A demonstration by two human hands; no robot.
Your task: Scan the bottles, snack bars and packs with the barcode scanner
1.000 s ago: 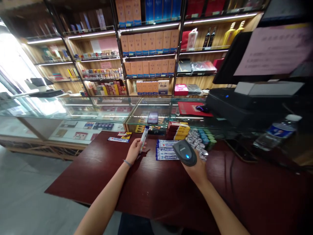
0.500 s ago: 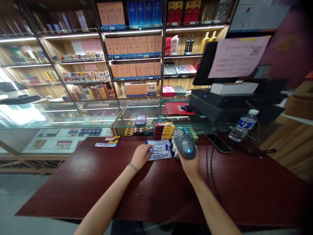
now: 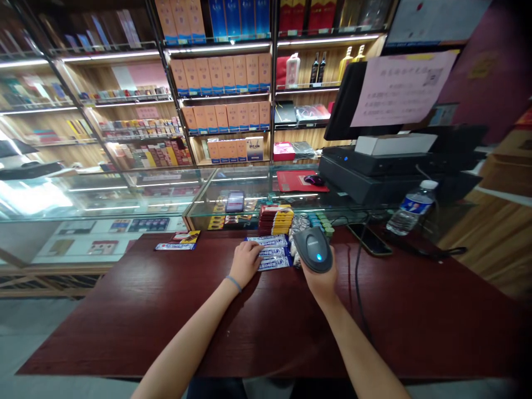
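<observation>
My right hand (image 3: 319,281) grips a dark grey barcode scanner (image 3: 313,249) with a blue light, held just above the dark red wooden counter (image 3: 266,327). My left hand (image 3: 245,262) rests on the left end of a row of blue-and-white snack packets (image 3: 271,252) lying flat on the counter, its fingers curled over them. Behind the packets stands a stack of red and yellow bars (image 3: 275,219), and small round foil-topped items (image 3: 301,224) lie next to the scanner.
Two loose packets (image 3: 177,241) lie at the counter's far left. A phone (image 3: 369,239), a water bottle (image 3: 408,208) and a register with monitor (image 3: 374,160) stand to the right. A glass display case (image 3: 166,194) and stocked shelves (image 3: 224,94) lie beyond.
My left hand lowered the upright blue-and-white packet it held and now lies on the row of packets. The scanner stayed in my right hand. The view swung right.
</observation>
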